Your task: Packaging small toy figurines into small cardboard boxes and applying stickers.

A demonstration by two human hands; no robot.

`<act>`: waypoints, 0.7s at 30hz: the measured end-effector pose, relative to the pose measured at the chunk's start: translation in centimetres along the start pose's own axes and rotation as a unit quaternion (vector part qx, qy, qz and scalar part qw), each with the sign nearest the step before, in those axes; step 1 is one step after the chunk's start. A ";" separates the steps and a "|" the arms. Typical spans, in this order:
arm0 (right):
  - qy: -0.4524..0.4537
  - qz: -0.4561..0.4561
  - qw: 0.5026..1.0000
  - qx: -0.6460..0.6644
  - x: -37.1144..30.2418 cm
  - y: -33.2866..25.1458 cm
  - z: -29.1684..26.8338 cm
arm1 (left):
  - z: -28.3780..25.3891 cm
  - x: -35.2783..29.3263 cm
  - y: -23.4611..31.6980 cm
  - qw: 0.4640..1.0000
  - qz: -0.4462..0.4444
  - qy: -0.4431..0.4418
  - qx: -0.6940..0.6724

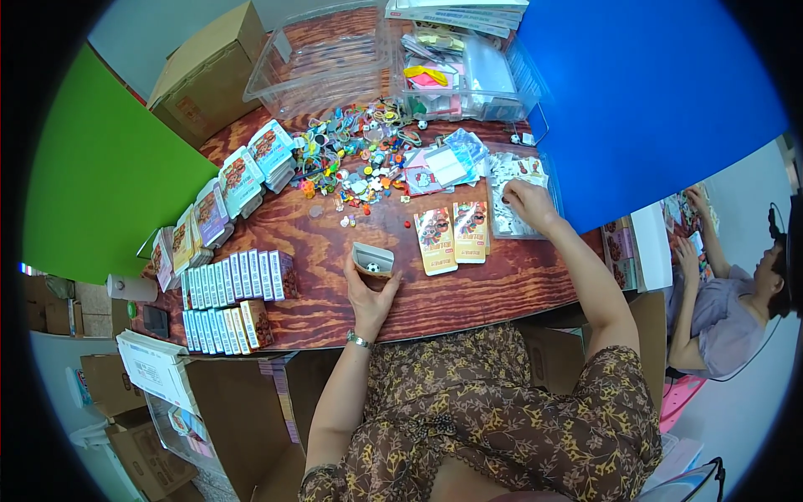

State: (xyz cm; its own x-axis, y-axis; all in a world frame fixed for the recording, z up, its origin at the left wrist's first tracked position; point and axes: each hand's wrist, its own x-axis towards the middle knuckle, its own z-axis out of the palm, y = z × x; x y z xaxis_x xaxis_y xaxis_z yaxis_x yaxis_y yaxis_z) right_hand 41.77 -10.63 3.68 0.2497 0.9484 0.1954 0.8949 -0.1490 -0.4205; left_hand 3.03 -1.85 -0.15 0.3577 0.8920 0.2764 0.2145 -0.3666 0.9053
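Observation:
My left hand [372,294] is closed round a small open box [373,254], held upright near the front of the table. Inside its top shows a small black-and-white ball charm [373,267]. My right hand [529,203] reaches into a clear tray [559,219] of small white pieces [504,170]. Its fingers are bent down among them, and whatever they pinch is hidden. Between my hands lie two small stacks of flat yellow boxes [436,243]. A loose heap of colourful charms [360,159] spreads behind them, beside several patterned cards [446,166].
Rows of filled small boxes [226,280] stand at the left, with stacks of flat boxes [242,181] behind. Clear bins [318,71] and a cardboard carton [209,75] line the back. Green [109,167] and blue [652,92] panels flank the table. Another person [728,309] works at the right.

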 end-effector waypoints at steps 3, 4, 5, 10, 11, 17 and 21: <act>-0.026 0.070 0.997 -0.024 -0.2 -1.1 -0.3 | -0.2 -0.2 -0.4 1.000 -0.001 0.000 -0.003; -0.025 0.070 0.997 -0.025 -0.3 -0.8 -0.5 | -0.1 -0.1 -0.4 1.000 0.002 0.000 -0.002; -0.026 0.065 0.997 0.016 -0.4 -0.2 -0.8 | 0.0 -0.1 -0.4 1.000 0.003 0.000 -0.004; -0.032 0.068 0.992 0.104 0.3 -0.3 -2.5 | -0.2 -0.2 -0.3 1.000 0.002 -0.001 -0.007; -0.018 0.070 0.989 0.127 0.6 -0.6 -2.3 | -0.1 -0.2 -0.2 1.000 0.003 -0.002 -0.008; -0.061 0.048 0.994 0.082 0.9 0.5 -0.7 | 0.0 -0.1 0.2 1.000 0.006 -0.001 -0.005; -0.130 0.063 0.989 0.017 0.9 -0.8 -0.9 | -0.2 -0.2 -0.2 1.000 0.004 -0.004 -0.003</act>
State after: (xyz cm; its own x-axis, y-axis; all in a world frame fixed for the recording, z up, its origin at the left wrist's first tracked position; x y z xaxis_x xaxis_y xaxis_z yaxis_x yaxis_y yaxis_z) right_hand 41.60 -9.88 5.06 0.2512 0.9634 -0.0937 0.8489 -0.2658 -0.4569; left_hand 2.70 -1.94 -0.30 0.3666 0.8870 0.2806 0.2062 -0.3716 0.9052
